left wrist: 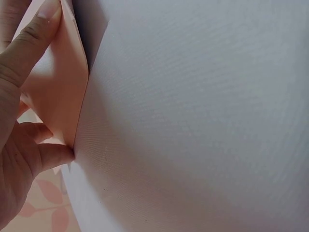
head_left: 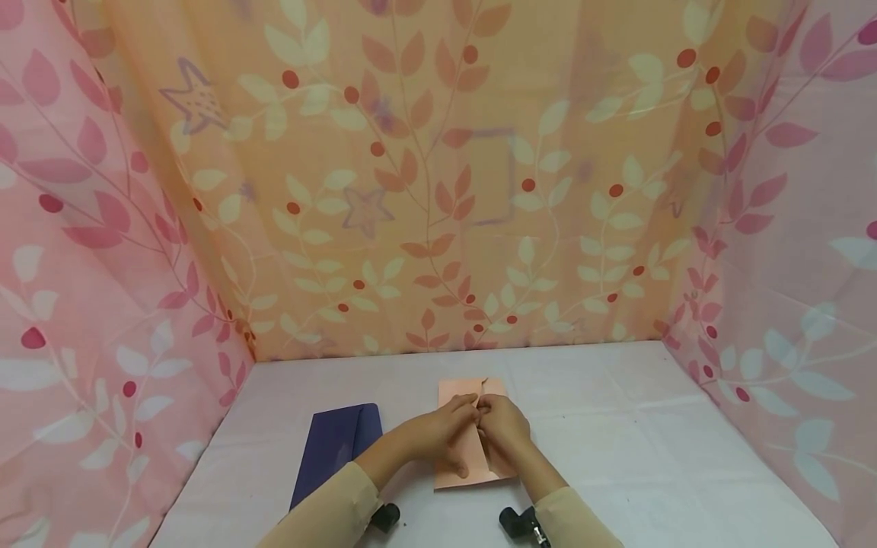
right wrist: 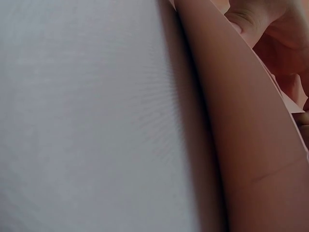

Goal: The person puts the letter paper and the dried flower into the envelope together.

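A peach envelope [head_left: 473,457] lies upright in front of me on the white table, its long flap edge on the right side lifted from the body. My left hand [head_left: 438,434] holds it from the left, thumb low on the paper and fingers bent at the flap edge. From the right, my right hand [head_left: 503,422] pinches the flap edge with curled fingers, close against the left fingertips. In the left wrist view the envelope [left wrist: 58,92] bows up from the table. Its raised side [right wrist: 241,125] covers most of the right fingers in the right wrist view.
A navy envelope [head_left: 329,449] lies on the table to the left, partly behind the left sleeve [head_left: 336,506]. White cloth covers the table [head_left: 617,434]. Leaf-patterned curtains [head_left: 425,190] stand at the back and both sides.
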Available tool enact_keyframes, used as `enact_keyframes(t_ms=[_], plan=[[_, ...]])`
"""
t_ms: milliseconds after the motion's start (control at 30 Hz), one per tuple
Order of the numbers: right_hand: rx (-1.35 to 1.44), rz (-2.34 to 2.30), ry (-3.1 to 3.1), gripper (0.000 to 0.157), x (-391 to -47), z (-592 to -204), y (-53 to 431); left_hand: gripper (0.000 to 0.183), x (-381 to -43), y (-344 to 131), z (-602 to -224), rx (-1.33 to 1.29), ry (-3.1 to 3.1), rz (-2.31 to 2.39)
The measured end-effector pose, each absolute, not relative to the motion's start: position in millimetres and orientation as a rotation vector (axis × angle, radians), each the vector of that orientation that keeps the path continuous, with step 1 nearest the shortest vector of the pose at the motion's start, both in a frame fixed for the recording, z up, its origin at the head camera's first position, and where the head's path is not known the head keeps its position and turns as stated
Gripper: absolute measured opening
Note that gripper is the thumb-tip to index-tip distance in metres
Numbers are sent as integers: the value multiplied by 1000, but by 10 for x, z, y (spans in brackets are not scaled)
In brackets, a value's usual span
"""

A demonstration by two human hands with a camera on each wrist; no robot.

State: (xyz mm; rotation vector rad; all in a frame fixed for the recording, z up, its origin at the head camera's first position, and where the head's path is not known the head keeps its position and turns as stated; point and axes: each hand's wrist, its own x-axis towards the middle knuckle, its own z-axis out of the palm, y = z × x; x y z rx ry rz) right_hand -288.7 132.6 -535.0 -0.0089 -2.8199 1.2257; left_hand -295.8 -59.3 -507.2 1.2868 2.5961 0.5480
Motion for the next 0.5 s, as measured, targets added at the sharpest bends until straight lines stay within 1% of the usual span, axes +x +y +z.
enact_keyframes(t_ms=[100, 267, 500], plan=[[-21, 1219, -2829, 7, -2884, -5347, 1322, 91, -2959, -596, -5071, 1296, 2595, 544], [-30, 1209, -2837, 4, -2882, -5333, 1308, 91, -2965, -604, -5080, 1289, 2582, 558], [-43, 1197, -2836, 6, -2886, -5346, 1308, 90, -2966, -603, -5090, 1266, 2584, 564]])
